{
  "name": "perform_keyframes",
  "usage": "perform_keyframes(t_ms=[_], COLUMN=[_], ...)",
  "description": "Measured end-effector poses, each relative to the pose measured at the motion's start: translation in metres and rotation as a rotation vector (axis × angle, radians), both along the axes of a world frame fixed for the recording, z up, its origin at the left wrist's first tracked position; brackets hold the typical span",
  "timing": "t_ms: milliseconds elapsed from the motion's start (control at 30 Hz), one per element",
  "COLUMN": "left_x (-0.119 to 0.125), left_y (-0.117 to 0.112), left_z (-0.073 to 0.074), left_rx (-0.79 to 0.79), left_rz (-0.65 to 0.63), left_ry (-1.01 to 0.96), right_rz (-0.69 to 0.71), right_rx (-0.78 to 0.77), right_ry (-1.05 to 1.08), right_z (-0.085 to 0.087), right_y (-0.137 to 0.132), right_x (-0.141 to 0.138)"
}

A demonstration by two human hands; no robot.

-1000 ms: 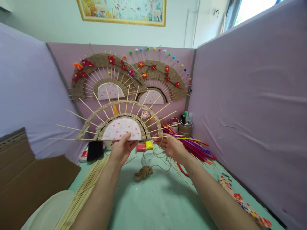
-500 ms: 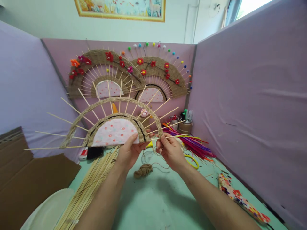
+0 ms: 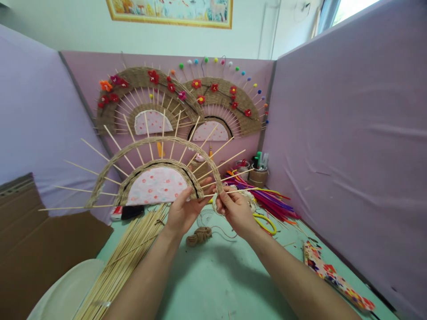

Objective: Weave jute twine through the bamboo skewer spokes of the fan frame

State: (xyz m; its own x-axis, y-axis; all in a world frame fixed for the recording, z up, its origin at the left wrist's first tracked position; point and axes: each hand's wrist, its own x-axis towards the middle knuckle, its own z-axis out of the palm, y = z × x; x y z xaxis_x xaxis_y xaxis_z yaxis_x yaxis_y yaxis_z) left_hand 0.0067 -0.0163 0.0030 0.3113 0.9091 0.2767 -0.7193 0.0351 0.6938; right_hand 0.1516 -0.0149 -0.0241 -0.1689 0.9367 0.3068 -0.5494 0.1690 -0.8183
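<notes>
I hold a half-finished fan frame (image 3: 156, 184) upright above the green table (image 3: 213, 280). It has a pink spotted paper half-disc, bands of woven twine and bamboo sticks fanning outward. My left hand (image 3: 185, 211) grips its lower right edge, fingers closed on the paper and weave. My right hand (image 3: 233, 209) pinches the twine strand at the right end of the outer band, beside the lowest sticks. The strand trails down to a twine ball (image 3: 199, 236) on the table.
Two finished fans (image 3: 180, 104) with red flowers lean on the back partition. A bundle of bamboo sticks (image 3: 123, 262) lies at left beside cardboard (image 3: 43, 249). Coloured pipe cleaners (image 3: 267, 198), pen cups (image 3: 257, 175) and patterned cloth (image 3: 336, 278) sit at right.
The fan frame has come closer and slightly left. My right hand rose from below the frame to its right end and pinched the twine there; my left hand shifted its grip rightward.
</notes>
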Motion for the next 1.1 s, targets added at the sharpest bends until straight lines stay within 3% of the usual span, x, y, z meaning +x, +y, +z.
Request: perform_keyframes(t_ms=[133,400,600,800,900,1100], left_x=[-0.004,-0.013,-0.029,-0.034,-0.034,-0.037], left_y=[-0.001,0.0,0.003,0.005,0.005,0.006], left_z=[0.005,0.007,0.006,0.009,0.009,0.012], left_rx=[0.022,0.022,0.05,0.003,-0.004,-0.018], left_rz=[0.01,-0.156,-0.271,-0.331,-0.322,-0.313], left_ry=[-0.051,0.038,0.127,0.162,0.177,0.206], right_rz=[-0.033,-0.043,-0.217,-0.272,-0.208,0.149], right_rx=[-0.005,0.104,0.198,0.126,0.066,-0.141], right_ry=[-0.035,-0.306,-0.601,-0.594,-0.526,-0.267], right_z=[-0.001,0.001,0.002,0.005,0.006,0.013], right_y=[0.001,0.001,0.013,0.022,0.022,0.018], right_x=[0.001,0.005,0.023,0.04,0.044,0.044])
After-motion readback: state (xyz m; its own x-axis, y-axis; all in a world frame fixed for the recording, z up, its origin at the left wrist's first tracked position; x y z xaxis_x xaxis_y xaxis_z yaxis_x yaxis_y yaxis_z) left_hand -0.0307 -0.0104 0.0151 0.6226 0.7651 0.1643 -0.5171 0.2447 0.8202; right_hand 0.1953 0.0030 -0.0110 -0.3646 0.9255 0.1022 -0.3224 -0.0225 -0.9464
